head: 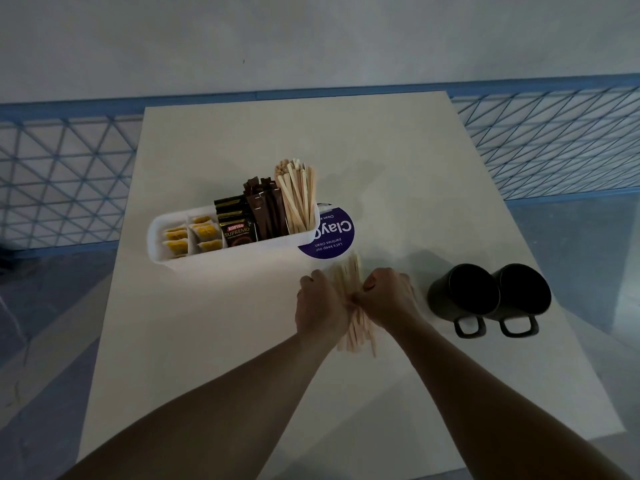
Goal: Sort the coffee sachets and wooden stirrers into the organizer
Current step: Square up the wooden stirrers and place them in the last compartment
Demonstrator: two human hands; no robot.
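A white organizer [180, 259] stands on the table left of centre. From left to right its compartments hold yellow sachets [194, 235], black Kopiko sachets [235, 223], brown stick sachets [265, 209] and upright wooden stirrers [298, 199]. In front of it, my left hand [320, 303] and my right hand [386, 299] are closed from both sides around a loose bundle of wooden stirrers [346, 278]. The bundle's ends stick out beyond the hands, toward the organizer and toward me.
Two black mugs [488, 296] stand side by side to the right of my hands, handles toward me. A round purple sticker [332, 237] lies by the organizer's right end. Blue wire fencing [65, 181] runs behind the white table [207, 341].
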